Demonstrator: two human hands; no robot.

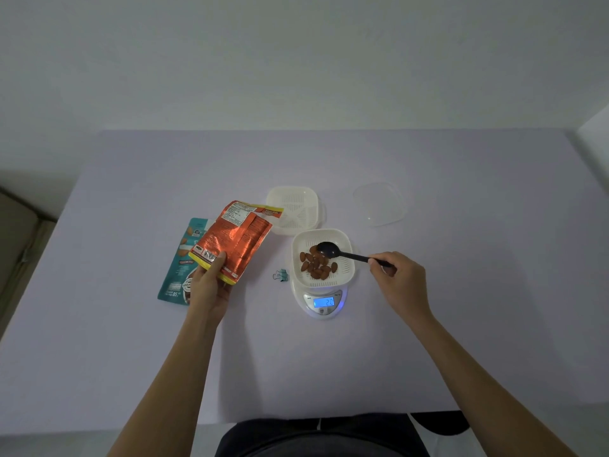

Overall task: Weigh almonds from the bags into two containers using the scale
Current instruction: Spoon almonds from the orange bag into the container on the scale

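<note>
Head camera view shows me both hands over the pale purple table. My left hand grips the bottom edge of the shiny orange foil bag, thumb on top, and holds it up with its open mouth tipped toward the right. This bag looks thin, crinkly and a bit slippery, so I think the best place to hold it is low down by the stiff seam, where it will not fold. A flat teal almond bag lies under it on the table. My right hand pinches the end of the long black plastic spoon, whose bowl sits over the brown almonds. The almonds are small, hard and light, and I think they could roll off easily. They lie in the white plastic container with slots, which rests on the small white kitchen scale; its blue screen reads 20. A second white slotted container waits just behind, with nothing in it. A clear plastic lid and a little teal binder clip sit nearby.
</note>
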